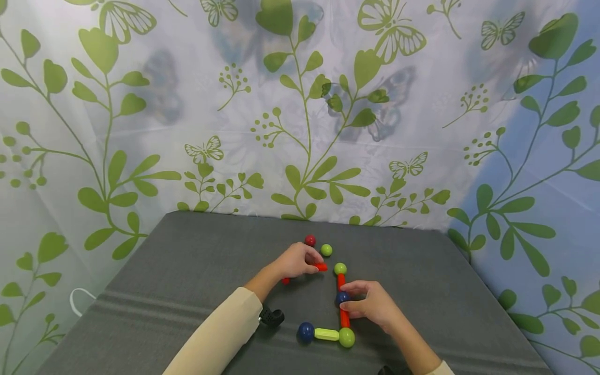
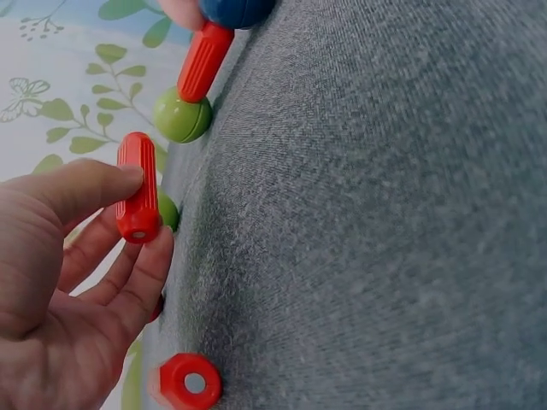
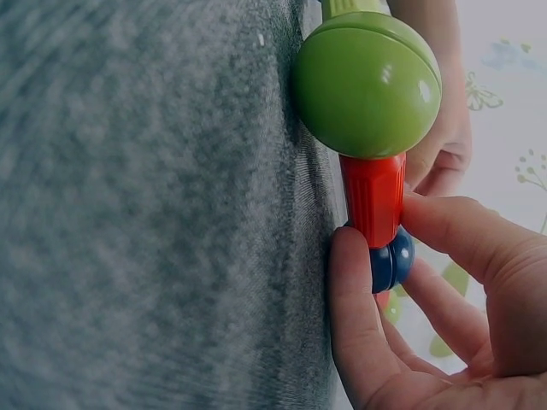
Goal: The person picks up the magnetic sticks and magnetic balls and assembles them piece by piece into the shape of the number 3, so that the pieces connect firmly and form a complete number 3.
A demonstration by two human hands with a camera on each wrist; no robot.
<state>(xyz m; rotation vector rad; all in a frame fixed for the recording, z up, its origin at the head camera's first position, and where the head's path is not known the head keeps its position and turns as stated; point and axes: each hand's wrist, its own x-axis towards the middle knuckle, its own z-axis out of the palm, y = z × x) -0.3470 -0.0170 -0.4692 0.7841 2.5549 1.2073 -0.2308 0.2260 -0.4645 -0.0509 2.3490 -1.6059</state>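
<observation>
My left hand point(image 1: 296, 260) pinches a short red magnetic rod point(image 2: 138, 188) between thumb and fingers, held above the cloth. On the right, my right hand point(image 1: 370, 302) grips the joined piece around its middle blue ball point(image 1: 343, 298). That piece runs from a green ball point(image 1: 340, 268) through a red rod point(image 1: 341, 281), the blue ball and another red rod point(image 3: 373, 196) to a nearer green ball point(image 1: 347, 337). From there a yellow-green rod point(image 1: 326, 334) leads left to a second blue ball point(image 1: 306, 332).
Behind the left hand lie a loose red ball point(image 1: 310, 240) and a loose green ball point(image 1: 326, 250). Another red rod point(image 2: 190, 382) lies beside that hand. Grey cloth point(image 1: 197, 271) covers the table, and a leaf-patterned curtain point(image 1: 225, 114) hangs behind it.
</observation>
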